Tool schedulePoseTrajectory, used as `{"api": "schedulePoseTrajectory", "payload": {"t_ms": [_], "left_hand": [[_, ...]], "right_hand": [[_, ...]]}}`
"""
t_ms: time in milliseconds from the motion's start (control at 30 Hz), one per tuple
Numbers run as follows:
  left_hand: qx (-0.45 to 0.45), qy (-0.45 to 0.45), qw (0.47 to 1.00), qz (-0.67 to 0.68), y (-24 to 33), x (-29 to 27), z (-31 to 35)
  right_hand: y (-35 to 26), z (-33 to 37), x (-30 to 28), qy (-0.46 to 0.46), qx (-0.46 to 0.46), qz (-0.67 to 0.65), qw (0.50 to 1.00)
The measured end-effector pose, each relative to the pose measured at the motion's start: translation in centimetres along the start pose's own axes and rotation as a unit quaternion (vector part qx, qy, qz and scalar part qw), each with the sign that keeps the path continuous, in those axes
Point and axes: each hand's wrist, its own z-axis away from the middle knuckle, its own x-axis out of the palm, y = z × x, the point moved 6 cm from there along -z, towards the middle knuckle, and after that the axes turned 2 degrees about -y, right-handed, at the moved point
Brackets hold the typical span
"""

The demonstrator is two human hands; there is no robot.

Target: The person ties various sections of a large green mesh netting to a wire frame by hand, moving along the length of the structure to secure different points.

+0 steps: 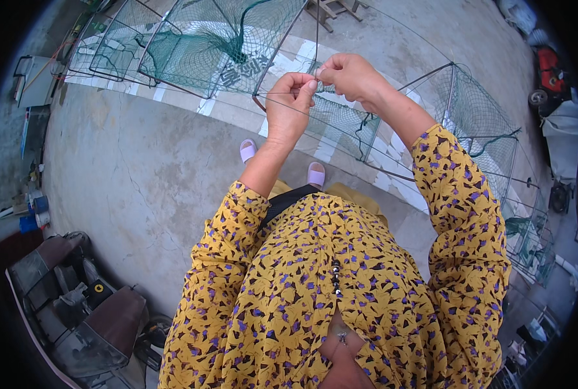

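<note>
- Nearest to me, at the bottom middle of the frame, is the yellow blouse [302, 292] with purple and black leaves; the cloth looks thin and soft, and a row of dark beads runs down its front.
- Both forearms rise from the sleeves to the upper middle of the frame, where my hands meet.
- My left hand [289, 107] is closed narrow, thumb against forefinger, pinching a thin line [341, 97] that runs to the right.
- My right hand [350, 74] is also closed in a pinch, touching the left fingertips. I cannot tell if it holds the same line or a mesh strand.
- I judge the step in hand to be fine tying or threading at the frame's edge. To do it well I would keep the line tight between the two pinches, keep the hands close, and work just beside the rod so the mesh does not gather.
- Below the hands, two pale slippers [316, 174] stand on the grey cracked concrete floor [140, 175].
- Farther, across the top of the frame, lies the long net trap [211, 39]: green knotted mesh, light and see-through, stretched over thin square metal frames.
- It continues to the right edge [477, 110].
</note>
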Motion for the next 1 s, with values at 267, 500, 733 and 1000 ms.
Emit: {"api": "schedulePoseTrajectory", "payload": {"t_ms": [267,500,733,1000], "left_hand": [[0.046,0.011,0.999,-0.026,0.0,-0.1,0.1],[0.097,0.006,0.995,-0.039,0.9,0.2,0.5],[0.083,-0.014,0.992,-0.099,1.7,0.6,0.8],[0.087,0.021,0.994,-0.061,0.9,0.3,0.7]], "right_hand": [[-6.2,2.6,0.2,-0.052,-0.244,0.185,0.951],[-9.9,5.1,1.2,-0.225,-0.279,-0.02,0.933],[-12.0,5.5,2.7,-0.207,-0.304,-0.025,0.929],[-14.3,4.4,2.6,-0.105,-0.376,-0.028,0.92]]}}
